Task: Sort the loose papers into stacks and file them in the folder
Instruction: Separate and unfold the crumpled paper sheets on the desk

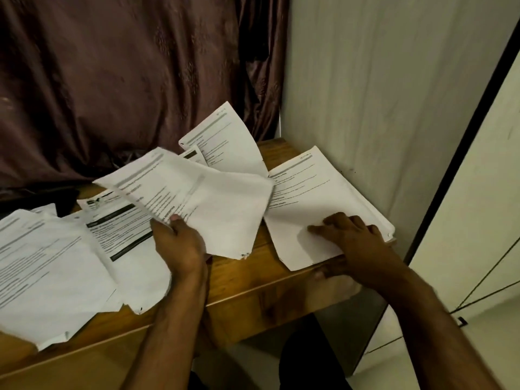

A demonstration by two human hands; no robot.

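Our left hand pinches a printed sheet above the tabletop; our right hand presses flat-fingered on the stack.

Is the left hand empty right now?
No, the left hand pinches a lifted sheet above the desk, its thumb on the printed face.

Bare wood on the counter shows only along its front edge and in a narrow strip at frame centre, between the spread papers at lower left and the stack at right. A curtain closes the back; a wall hems the right.
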